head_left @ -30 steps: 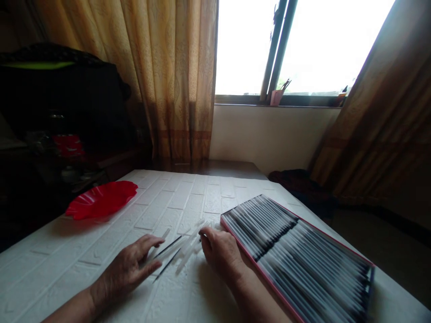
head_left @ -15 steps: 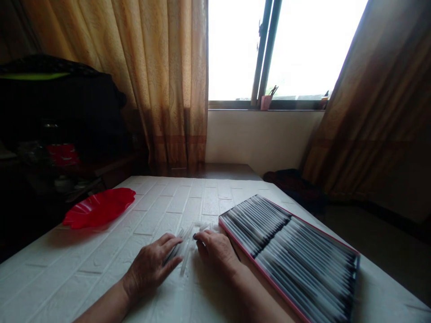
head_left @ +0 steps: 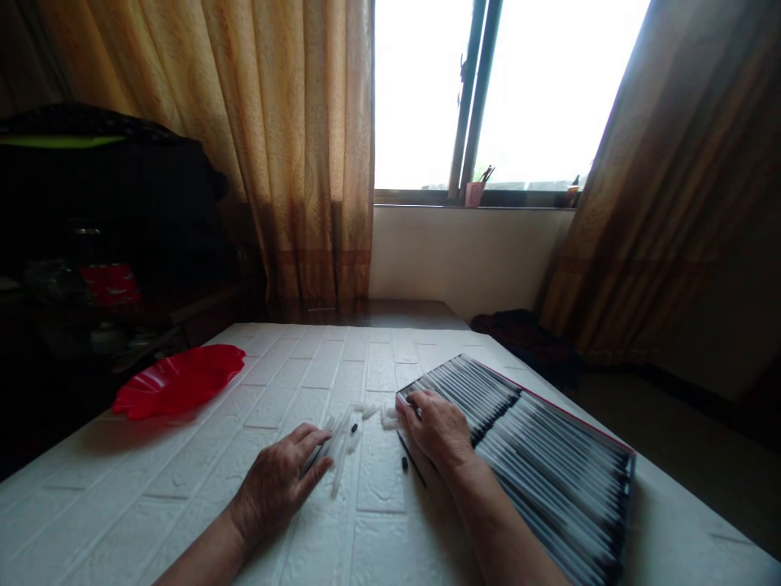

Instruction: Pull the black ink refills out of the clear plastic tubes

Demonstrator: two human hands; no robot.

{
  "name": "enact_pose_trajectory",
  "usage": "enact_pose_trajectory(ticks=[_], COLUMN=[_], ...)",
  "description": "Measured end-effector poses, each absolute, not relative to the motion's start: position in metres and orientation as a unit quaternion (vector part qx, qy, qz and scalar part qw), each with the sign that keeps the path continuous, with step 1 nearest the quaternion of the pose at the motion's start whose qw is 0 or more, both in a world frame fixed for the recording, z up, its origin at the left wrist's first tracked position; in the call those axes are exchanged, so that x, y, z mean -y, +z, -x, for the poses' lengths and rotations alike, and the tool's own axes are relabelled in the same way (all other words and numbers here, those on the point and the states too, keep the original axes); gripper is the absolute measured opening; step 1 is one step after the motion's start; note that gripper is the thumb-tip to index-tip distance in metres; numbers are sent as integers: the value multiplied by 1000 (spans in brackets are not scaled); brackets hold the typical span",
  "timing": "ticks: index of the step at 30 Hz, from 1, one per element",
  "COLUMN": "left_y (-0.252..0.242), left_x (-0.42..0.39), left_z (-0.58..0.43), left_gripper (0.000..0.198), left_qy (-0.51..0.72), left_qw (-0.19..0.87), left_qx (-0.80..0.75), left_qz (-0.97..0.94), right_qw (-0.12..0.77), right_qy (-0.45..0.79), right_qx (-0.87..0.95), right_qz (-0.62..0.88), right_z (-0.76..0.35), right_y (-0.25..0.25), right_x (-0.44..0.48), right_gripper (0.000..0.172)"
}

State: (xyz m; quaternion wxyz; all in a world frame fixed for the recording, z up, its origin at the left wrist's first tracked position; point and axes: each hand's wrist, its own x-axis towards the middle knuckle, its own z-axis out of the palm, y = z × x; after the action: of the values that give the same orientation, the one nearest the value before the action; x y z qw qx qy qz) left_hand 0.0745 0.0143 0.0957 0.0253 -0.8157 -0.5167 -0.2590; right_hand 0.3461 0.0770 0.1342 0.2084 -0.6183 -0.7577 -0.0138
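Observation:
My left hand (head_left: 277, 482) lies flat on the white brick-patterned table (head_left: 183, 480), fingers stretched over a small pile of clear pen tubes and thin black refills (head_left: 339, 443). My right hand (head_left: 438, 427) rests on the near left corner of a wide pink-rimmed box (head_left: 537, 464) packed with rows of pens. Its fingers are curled at the box's edge, and what they hold, if anything, is hidden. A loose black refill (head_left: 410, 461) lies on the table just beside that hand. Several small white caps (head_left: 378, 413) lie between the pile and the box.
A red scalloped plate (head_left: 179, 380) sits at the table's far left. Behind the table are a brown curtain (head_left: 286, 138), a bright window with a pink cup (head_left: 473, 194) on its sill, and dark furniture (head_left: 103, 212) at left.
My right hand has moved right from the tube pile onto the box's corner. A black refill now lies bare where that hand was. My left hand has stayed on the pile.

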Motion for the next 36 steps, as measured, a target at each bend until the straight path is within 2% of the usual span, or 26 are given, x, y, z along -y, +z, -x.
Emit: enact_pose_trajectory(ticks=[36], left_y=[86], left_x=[-19], left_z=[-73], left_gripper=[24], left_qy=[-319], left_qw=[32], left_qx=[475], left_qz=[819], right_qw=[135], right_qy=[22], right_qx=[720], right_qz=[680], right_z=[-349], right_y=[136], right_x=[-78], right_gripper=[34])
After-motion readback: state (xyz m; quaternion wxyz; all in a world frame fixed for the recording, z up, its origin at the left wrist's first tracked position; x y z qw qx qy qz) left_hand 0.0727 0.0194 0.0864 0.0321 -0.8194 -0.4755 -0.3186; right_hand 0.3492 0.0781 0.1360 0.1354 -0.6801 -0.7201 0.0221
